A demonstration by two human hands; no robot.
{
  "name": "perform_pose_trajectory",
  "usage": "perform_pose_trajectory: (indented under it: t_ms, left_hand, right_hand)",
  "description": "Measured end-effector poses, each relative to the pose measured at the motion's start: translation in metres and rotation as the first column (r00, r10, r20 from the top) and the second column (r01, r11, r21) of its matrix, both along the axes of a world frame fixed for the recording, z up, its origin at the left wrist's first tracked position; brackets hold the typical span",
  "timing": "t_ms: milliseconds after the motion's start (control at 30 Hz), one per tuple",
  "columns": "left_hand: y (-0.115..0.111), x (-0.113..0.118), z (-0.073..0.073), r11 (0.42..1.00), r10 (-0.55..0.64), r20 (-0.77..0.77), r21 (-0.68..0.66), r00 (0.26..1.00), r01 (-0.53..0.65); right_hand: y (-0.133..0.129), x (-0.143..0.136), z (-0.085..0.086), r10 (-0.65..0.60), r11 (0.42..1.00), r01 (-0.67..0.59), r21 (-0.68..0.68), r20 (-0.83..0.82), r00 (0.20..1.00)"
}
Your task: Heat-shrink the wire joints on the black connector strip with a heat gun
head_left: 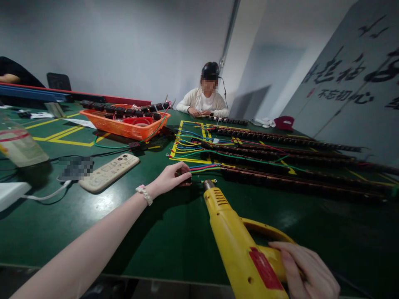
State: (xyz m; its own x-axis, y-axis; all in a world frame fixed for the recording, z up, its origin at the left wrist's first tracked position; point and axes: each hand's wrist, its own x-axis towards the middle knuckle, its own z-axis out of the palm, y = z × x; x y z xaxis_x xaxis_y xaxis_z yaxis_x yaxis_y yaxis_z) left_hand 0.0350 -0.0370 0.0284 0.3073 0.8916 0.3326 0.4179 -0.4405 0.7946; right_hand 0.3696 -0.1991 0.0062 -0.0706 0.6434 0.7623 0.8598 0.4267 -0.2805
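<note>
My right hand [307, 265] is wrapped round the handle of a yellow heat gun [233, 232]. The metal nozzle [209, 185] points away from me, beside a short wire end with a ring terminal [215, 180]. My left hand [170, 178] is closed over a small dark brown block [185, 182] on the table, where coloured wires [204, 167] meet it. These wires run right to a long dark strip of linked parts [280, 180]. Fingers hide most of the block.
Several more dark strips [280, 133] with wires lie farther back. An orange basket [124, 128] holds similar parts. On the left are a phone in a beige case [109, 173], a white power strip [14, 195] and a plastic container [23, 147]. A co-worker [204, 97] sits across the green table [174, 241].
</note>
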Motion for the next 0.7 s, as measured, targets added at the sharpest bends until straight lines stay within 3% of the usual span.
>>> perform_pose_trajectory:
  t_ms: [167,300,433,700]
  left_hand:
    - [0.000,0.002,0.000,0.995,-0.085,-0.108,0.042,0.990,0.090]
    - [0.002,0.002,-0.001,0.995,-0.089,-0.125,0.030,0.988,0.093]
    - [0.002,0.000,0.001,0.997,-0.051,-0.128,0.049,0.990,0.058]
    - [0.009,-0.001,-0.007,0.997,0.054,-0.113,0.068,0.992,-0.047]
  right_hand:
    - [-0.003,0.016,0.004,0.014,0.999,-0.007,-0.031,0.232,0.973]
    - [-0.011,-0.002,0.007,0.010,0.998,-0.006,-0.064,0.056,0.998]
    - [-0.017,-0.029,0.009,0.134,0.985,-0.137,-0.108,-0.040,0.990]
    - [-0.017,-0.047,0.007,0.149,0.988,-0.137,-0.072,0.198,0.969]
